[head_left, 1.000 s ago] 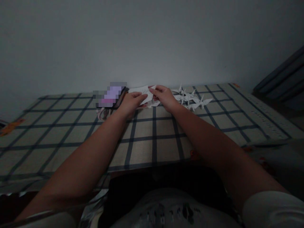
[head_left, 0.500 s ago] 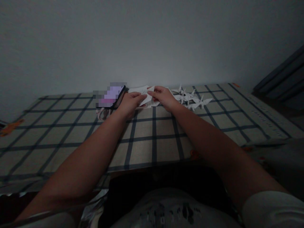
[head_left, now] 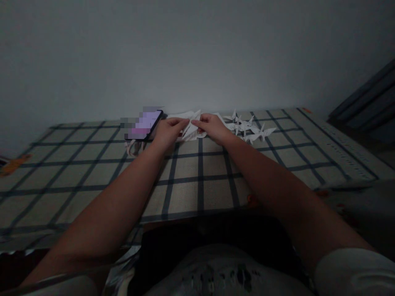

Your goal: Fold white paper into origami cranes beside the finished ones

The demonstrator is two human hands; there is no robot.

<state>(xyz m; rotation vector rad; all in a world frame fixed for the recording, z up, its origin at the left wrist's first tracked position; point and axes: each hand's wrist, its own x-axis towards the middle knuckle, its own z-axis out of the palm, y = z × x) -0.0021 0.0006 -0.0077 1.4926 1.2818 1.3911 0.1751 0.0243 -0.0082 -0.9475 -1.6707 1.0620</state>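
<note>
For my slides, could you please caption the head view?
Both hands pinch white paper beside a phone and cranes.

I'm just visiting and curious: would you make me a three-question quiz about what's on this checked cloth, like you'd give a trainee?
1. True or false: both hands pinch the same white paper piece.
2. Which lies just beyond the left hand? A) a phone B) a cup C) scissors
3. Fill in: the folded paper cranes sit to the ____ of the right hand.

Key: 1 true. 2 A, the phone with a lit screen. 3 right, in a small cluster on the checked cloth near the wall.
</note>
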